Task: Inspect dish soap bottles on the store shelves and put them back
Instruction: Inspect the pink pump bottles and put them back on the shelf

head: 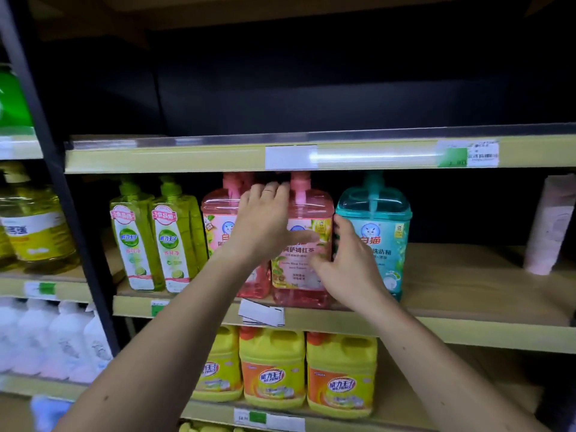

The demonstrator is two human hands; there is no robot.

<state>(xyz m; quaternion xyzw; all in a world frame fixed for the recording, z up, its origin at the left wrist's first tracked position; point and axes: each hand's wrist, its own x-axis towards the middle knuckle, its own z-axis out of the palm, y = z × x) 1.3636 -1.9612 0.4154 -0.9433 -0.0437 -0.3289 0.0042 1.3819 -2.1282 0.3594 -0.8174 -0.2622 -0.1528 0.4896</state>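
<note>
A pink pump bottle of dish soap (300, 275) stands at the front edge of the middle shelf (467, 275). My left hand (265, 219) holds its upper left side, fingers reaching behind it and thumb across the front label. My right hand (346, 263) grips its right side, fingers curled into the gap beside a teal pump bottle (383, 232). A second pink bottle (218, 219) stands just to the left, partly hidden by my left arm. Two green bottles (156, 244) stand further left.
The upper shelf's edge (187, 157) hangs low over the pump heads. Yellow-and-orange jugs (272, 369) fill the shelf below. A pale pink package (548, 226) stands at the far right. The left bay holds a yellow bottle (34, 232) and white bottles (46, 338).
</note>
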